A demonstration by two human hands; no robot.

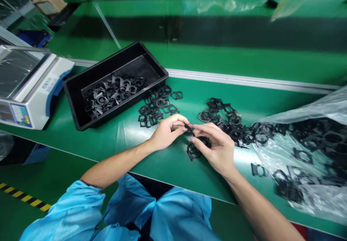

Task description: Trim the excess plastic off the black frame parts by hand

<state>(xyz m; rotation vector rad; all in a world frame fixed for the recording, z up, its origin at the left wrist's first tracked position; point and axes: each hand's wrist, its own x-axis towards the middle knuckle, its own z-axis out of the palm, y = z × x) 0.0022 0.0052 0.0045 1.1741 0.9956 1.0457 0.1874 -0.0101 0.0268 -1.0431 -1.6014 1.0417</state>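
Observation:
Between my two hands is one small black plastic part, seen nearly edge-on. My left hand pinches its left end with thumb and fingers. The fingertips of my right hand close on its other end. Below the right fingers, a few similar black ring-shaped parts lie on the green table, partly hidden by that hand. A loose group of such parts lies beyond my left hand, beside the black tray. Another heap spreads behind my right hand.
A black tray holding many of these parts stands back left, with a white scale beyond it. At right, a clear plastic bag spills more parts. A metal rail runs along the table's back.

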